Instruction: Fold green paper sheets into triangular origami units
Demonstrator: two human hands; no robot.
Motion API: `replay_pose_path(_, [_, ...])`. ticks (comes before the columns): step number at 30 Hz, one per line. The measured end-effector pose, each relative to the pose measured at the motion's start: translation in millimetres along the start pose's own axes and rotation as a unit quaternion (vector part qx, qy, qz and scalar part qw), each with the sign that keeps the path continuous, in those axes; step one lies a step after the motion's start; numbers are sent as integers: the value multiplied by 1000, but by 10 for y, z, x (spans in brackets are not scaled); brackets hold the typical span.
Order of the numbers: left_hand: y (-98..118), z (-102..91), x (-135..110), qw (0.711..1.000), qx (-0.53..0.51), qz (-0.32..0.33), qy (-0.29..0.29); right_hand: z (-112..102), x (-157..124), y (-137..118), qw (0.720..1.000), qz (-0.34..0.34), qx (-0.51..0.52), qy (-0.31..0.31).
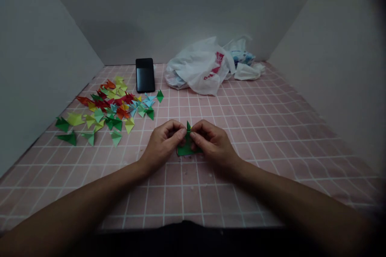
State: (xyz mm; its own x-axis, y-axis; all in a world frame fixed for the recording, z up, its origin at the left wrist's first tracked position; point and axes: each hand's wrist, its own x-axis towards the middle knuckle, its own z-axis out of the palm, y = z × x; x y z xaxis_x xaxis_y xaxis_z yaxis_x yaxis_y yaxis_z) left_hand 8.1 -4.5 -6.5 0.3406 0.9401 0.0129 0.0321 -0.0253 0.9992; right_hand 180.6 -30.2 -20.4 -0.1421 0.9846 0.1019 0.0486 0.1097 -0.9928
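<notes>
Between my two hands, near the middle of the table, is a small piece of folded green paper (187, 149). A narrow green point sticks up from it between my fingertips. My left hand (165, 138) pinches its left side with thumb and forefinger. On the right side, my right hand (212, 140) grips it the same way. Fingers cover part of the paper, so its full folded shape is hidden. To the left lies a spread of folded paper cranes (113, 106) in red, orange, yellow, green and light blue.
A black smartphone (145, 76) lies behind the paper pieces. At the back stand a crumpled white plastic bag (196, 64) with red print and a blue-and-white packet (243, 57). A pink checked cloth (271, 128) covers the table, with grey walls on three sides.
</notes>
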Motion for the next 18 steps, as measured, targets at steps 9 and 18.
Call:
replay_pose_path(9, [-38,11,19,998,-53,-28,9,-3,-29,49,998,-42,-53,10])
replay_pose_path(18, [-44,6,30,999,-45,-7,9,4,-10,32,998,-40,-44,14])
